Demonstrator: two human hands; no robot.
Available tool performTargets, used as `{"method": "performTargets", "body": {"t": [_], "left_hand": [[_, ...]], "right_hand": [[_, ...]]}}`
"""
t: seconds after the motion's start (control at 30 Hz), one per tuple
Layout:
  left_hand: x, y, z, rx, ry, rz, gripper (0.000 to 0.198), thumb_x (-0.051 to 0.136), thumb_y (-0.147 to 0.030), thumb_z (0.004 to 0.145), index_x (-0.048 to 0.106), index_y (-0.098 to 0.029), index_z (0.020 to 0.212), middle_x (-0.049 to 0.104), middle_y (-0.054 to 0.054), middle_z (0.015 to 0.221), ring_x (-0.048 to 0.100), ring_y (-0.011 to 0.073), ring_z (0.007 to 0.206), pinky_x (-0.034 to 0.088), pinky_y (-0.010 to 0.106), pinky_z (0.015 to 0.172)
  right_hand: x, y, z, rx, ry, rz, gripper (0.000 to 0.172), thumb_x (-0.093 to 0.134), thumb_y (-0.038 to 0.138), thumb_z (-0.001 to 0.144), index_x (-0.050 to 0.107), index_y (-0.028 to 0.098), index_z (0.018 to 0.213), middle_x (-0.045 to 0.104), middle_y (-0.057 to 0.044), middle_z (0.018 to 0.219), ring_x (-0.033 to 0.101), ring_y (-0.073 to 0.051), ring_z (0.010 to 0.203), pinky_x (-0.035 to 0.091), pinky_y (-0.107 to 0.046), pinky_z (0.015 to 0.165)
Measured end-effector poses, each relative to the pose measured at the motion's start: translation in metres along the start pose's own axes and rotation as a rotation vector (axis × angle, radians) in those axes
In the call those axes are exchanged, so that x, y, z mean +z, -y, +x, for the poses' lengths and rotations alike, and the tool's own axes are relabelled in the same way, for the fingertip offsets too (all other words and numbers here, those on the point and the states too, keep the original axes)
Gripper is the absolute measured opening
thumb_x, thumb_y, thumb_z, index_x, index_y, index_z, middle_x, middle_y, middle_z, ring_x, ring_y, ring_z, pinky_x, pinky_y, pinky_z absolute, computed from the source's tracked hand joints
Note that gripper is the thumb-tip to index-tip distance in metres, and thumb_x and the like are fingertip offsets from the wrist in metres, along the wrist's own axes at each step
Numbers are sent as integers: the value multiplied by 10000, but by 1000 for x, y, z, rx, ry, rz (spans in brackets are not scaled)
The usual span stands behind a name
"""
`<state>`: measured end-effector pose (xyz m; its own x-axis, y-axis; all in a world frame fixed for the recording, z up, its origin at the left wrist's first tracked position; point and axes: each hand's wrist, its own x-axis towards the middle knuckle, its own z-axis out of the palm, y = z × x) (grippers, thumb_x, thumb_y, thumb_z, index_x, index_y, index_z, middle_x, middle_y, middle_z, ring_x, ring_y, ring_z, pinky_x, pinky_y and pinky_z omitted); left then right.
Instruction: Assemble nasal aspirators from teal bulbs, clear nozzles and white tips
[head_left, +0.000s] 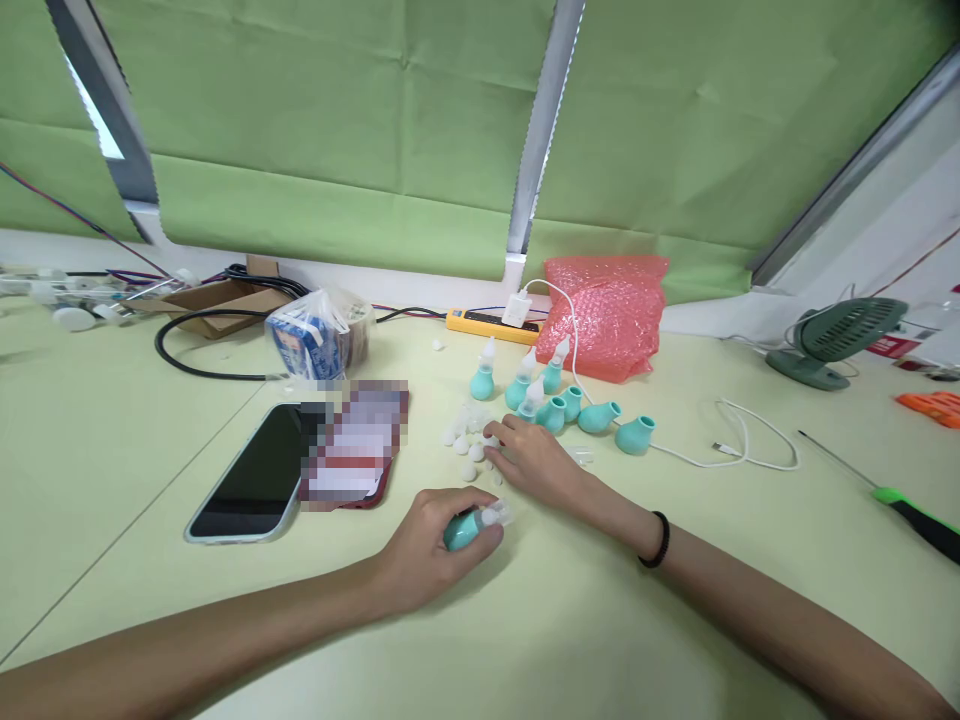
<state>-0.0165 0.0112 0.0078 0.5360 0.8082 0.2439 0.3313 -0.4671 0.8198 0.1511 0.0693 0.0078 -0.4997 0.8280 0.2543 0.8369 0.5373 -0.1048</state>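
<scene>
Wrapped in my left hand (439, 545) is a teal rubber bulb (461, 531) with a clear nozzle, a nasal aspirator by its look, tilted low over the table. My right hand (536, 460) reaches into a cluster of small white and clear parts (476, 452), its thumb and forefinger closed around a small white piece, mostly hidden. Behind it stand several assembled aspirators with clear tips, such as the teal one (482, 382). Bare teal bulbs without tips, one of them the bulb (635, 435) at the right end, lie beside them.
Two phones lie at left, a black-screened one (247, 475) and a red-cased one (360, 445). Behind are a plastic-wrapped blue packet (304, 340), a yellow power strip (480, 324) and pink bubble wrap (607, 320). At right are a white cable (739, 460), green fan (847, 335) and screwdriver (911, 515).
</scene>
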Motion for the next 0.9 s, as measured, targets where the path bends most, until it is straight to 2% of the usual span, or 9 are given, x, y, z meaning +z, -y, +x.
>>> {"method": "performTargets", "body": {"t": [0.17, 0.3, 0.37, 0.43, 0.5, 0.6, 0.67, 0.77, 0.9], "left_hand": [[-2, -2, -1, -22, -5, -2, 238, 420, -307, 821, 577, -129, 803, 524, -19, 650, 440, 95, 589, 346, 193, 566], [-3, -3, -2, -29, -3, -7, 245, 418, -315, 823, 578, -130, 818, 527, -18, 660, 441, 97, 594, 343, 193, 570], [-3, -3, -1, -25, 0, -30, 230, 428, -305, 819, 582, -135, 833, 564, -11, 701, 475, 105, 628, 355, 194, 596], [-2, -2, -1, -16, 5, -48, 215, 442, -293, 812, 590, -141, 848, 594, -4, 743, 502, 115, 662, 365, 198, 626], [-2, -2, -1, -9, 10, -41, 213, 449, -287, 808, 603, -146, 848, 602, -2, 743, 503, 117, 660, 367, 203, 631], [-2, -3, 0, 6, 26, -20, 235, 433, -294, 821, 619, -151, 836, 584, -9, 692, 467, 105, 610, 352, 197, 584], [-2, -2, 0, 25, 41, -22, 243, 422, -296, 831, 618, -154, 858, 585, -9, 699, 459, 103, 607, 345, 193, 571], [-2, -1, -1, 59, 59, -12, 245, 416, -291, 838, 611, -145, 869, 596, 8, 729, 479, 112, 626, 353, 200, 585], [-1, 2, -2, 113, 79, 78, 246, 411, -279, 837, 612, -137, 846, 576, 25, 668, 479, 117, 585, 351, 211, 555]], "right_hand": [[3, -1, 0, 8, -96, 57, 85, 476, 184, 775, 542, 132, 764, 561, -70, 727, 534, -171, 652, 381, -262, 574], [-5, -3, -11, 12, -164, 140, 88, 499, 201, 740, 546, 136, 703, 554, -33, 644, 494, -107, 498, 406, -242, 512], [-14, -1, -21, 48, -188, 308, 116, 534, 225, 715, 561, 133, 780, 553, -14, 631, 472, -77, 443, 427, -221, 473], [-23, 4, -32, 139, -177, 686, 225, 573, 242, 693, 576, 139, 892, 565, -14, 664, 491, -75, 455, 453, -213, 454], [-28, 9, -43, 203, -113, 1022, 223, 589, 262, 693, 612, 146, 882, 577, -20, 671, 508, -82, 472, 468, -217, 437], [-26, 13, -54, 234, -53, 1267, 189, 622, 269, 681, 655, 147, 822, 628, -40, 703, 562, -113, 538, 509, -245, 487], [-23, 13, -58, 261, -31, 1297, 202, 649, 269, 661, 663, 153, 826, 661, -51, 732, 602, -141, 586, 532, -274, 546], [-23, 9, -59, 269, 36, 1209, 230, 662, 272, 650, 667, 162, 852, 684, -63, 773, 638, -190, 673, 543, -312, 621], [-34, 6, -60, 146, 110, 992, 244, 635, 252, 681, 656, 202, 919, 681, -49, 847, 640, -203, 735, 539, -302, 644]]}}
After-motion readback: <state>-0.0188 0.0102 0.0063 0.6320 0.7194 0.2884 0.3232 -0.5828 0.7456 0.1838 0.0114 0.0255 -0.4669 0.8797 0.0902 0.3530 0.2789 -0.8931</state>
